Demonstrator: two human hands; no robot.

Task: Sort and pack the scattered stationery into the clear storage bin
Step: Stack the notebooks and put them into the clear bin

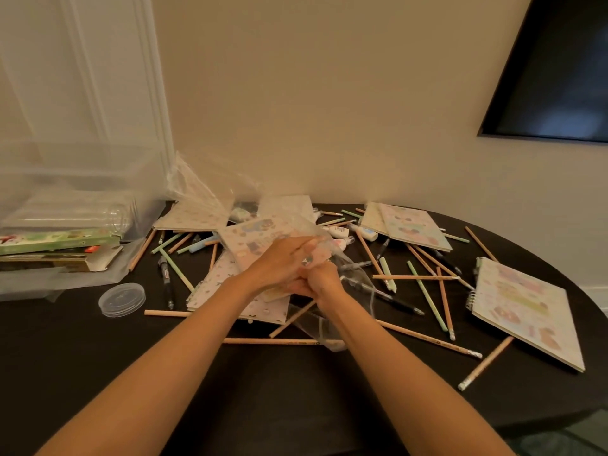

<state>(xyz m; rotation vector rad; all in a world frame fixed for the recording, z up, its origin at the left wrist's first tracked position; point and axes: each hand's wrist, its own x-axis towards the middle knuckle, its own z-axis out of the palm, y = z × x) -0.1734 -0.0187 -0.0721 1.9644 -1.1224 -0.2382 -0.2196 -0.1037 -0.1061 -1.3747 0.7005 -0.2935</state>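
Grips the edge of a pastel patterned notebook [243, 241] with the left hand [279, 264], fingers curled; pinches a crinkled clear plastic sleeve [309, 230] with the right hand [317, 283]. Has the clear plastic storage bin [82, 179] at nine o'clock on the dark tabletop [98, 357], wooden pencils [427, 337] scattered from one to five o'clock.

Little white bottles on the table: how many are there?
3, close together: left bottle, nearer bottle, right bottle. Others may be hidden under the clutter.
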